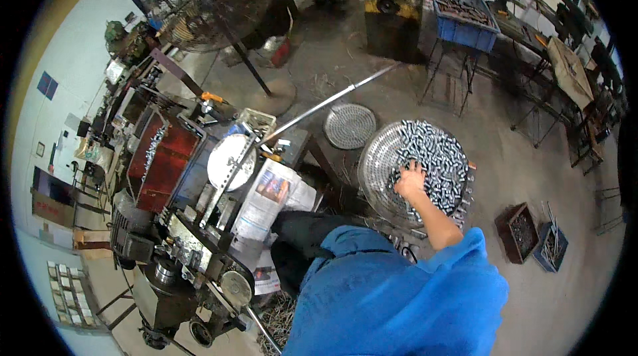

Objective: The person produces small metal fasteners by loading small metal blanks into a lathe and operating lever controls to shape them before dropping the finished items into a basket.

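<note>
Leans over a large round perforated tray (379,171), with the right hand (411,181) lowered onto the small metal cylinders (436,156) inside. Holds the palm down, fingers parted and slightly bent, at the left edge of the heap, near the middle of the tray. Cannot tell from this view of any cylinder caught beneath the fingertips. Cannot tell the left hand's grip either. Shows bare, hole-dotted metal along the tray's left side and cylinders crowded thickly over its right side. Stretches a bare forearm (436,222) over the tray's near rim, out of the sleeve of a blue shirt (405,296).

Has a smaller round perforated tray (350,126) flat on the floor, near the large tray, beyond it and to its left. Farther left of the large tray, shows a machine bench (189,241) with newspaper sheets (266,196), a white round plate (229,163) and a long metal bar (332,98) slanting out past the smaller tray. Farther left again, has a red bin (166,183) of metal parts. Beyond the large tray, slightly right, shows a filled blue crate (462,31) on thin legs. To the large tray's right, on the floor, has a brown box (506,236) beside a blue box (546,263) with long thin rods (551,239).
</note>
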Demonstrator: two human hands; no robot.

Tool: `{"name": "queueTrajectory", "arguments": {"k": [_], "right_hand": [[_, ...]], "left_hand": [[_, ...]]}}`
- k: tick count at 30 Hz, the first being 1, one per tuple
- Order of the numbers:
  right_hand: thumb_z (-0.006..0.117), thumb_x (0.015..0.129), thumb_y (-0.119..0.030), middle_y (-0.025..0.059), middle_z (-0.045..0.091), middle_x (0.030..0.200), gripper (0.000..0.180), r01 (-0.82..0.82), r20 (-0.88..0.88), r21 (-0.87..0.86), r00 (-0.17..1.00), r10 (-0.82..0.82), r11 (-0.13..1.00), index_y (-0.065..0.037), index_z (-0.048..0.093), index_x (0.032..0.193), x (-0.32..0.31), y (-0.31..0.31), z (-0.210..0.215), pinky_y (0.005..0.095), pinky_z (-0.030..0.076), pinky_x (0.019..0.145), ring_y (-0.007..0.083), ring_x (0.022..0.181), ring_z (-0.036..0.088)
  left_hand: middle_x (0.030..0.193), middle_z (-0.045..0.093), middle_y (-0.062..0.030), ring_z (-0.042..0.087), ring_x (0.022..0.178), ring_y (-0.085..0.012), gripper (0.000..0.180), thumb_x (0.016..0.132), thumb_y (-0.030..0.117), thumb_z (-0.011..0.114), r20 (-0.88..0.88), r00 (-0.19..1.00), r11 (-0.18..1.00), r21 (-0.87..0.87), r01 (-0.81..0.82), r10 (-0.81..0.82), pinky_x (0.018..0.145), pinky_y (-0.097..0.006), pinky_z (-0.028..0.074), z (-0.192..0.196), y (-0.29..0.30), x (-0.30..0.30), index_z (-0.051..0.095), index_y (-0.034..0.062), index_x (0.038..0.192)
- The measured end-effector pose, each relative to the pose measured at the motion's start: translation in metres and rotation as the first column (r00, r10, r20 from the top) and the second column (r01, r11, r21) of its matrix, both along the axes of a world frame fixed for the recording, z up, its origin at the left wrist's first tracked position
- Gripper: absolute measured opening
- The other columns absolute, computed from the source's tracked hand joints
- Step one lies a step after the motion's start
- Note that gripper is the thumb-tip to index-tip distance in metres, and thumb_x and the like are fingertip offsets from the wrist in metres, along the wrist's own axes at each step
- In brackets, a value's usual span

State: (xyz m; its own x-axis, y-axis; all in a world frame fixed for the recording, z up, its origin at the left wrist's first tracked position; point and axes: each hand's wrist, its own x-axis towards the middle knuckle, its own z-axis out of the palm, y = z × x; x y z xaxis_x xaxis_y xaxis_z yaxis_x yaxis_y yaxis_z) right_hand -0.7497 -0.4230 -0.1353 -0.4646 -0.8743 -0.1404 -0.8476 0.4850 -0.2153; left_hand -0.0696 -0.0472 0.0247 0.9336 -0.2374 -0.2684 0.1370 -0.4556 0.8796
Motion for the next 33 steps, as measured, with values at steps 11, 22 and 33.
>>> {"name": "queueTrajectory", "arguments": {"k": [11,22,33], "right_hand": [[0.062,0.054,-0.022,0.0123,0.065,0.089,0.032,-0.133,0.092,-0.253,0.983,0.161,0.958,-0.009,0.070,0.082,-0.022,-0.002,0.004,0.0359,0.046,0.087,0.0319,0.095,0.057],[0.063,0.058,-0.019,0.0191,0.065,0.092,0.022,-0.132,0.246,0.116,0.964,0.101,0.984,-0.004,0.068,0.073,-0.033,0.001,0.004,0.0361,0.050,0.080,0.0339,0.086,0.062],[0.061,0.065,-0.020,0.0072,0.050,0.129,0.043,-0.594,-0.090,0.214,0.778,0.621,0.775,-0.004,0.064,0.105,-0.059,-0.044,0.000,0.0360,0.036,0.101,0.0253,0.125,0.041]], "left_hand": [[0.074,0.060,-0.0158,0.056,0.064,-0.0227,0.035,0.079,0.020,0.070,0.001,1.000,1.000,-0.002,-0.013,0.013,0.061,-0.040,0.050,0.021,-0.008,-0.021,0.054,-0.0052,0.098],[0.083,0.058,-0.0166,0.055,0.073,-0.0257,0.047,0.079,0.021,0.070,-0.024,1.000,0.999,-0.052,0.008,-0.009,0.073,-0.042,0.050,0.054,-0.020,-0.068,0.047,-0.0041,0.112],[0.075,0.057,-0.0136,0.053,0.069,-0.0236,0.033,0.077,0.023,0.072,0.003,0.999,0.994,-0.105,-0.041,0.042,0.067,-0.042,0.046,0.080,-0.046,-0.109,0.056,-0.0018,0.091]]}}
